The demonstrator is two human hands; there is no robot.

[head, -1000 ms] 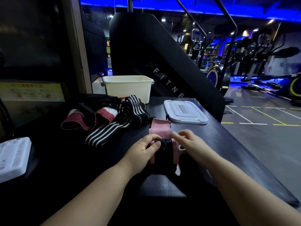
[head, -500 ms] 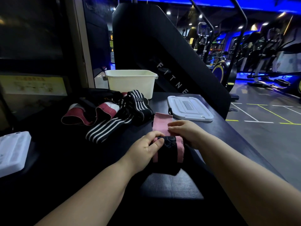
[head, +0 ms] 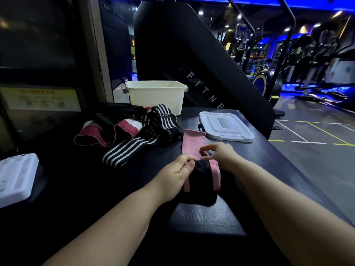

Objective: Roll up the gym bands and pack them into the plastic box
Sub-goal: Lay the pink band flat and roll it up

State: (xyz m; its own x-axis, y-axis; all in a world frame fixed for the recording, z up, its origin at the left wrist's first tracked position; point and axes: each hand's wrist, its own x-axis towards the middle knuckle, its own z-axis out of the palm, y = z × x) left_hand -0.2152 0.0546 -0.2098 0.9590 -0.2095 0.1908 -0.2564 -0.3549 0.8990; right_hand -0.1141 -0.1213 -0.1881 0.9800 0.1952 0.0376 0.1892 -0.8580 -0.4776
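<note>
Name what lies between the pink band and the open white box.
In the head view, the striped band lies between the pink band and white box.

**Pink, stripes and maroon on black**

The table [head: 269, 166] is black. Nearest its front edge, the pink band [head: 193, 144] is plain pink on its far stretch and has a broad black centre between pink borders on its near part. To its left, the striped band [head: 134, 146] is black with white lengthwise stripes, and the maroon band [head: 96, 138] shows white patches. At the far edge the plastic box [head: 155, 96] is cream and the lid [head: 224, 127] is white.
</note>
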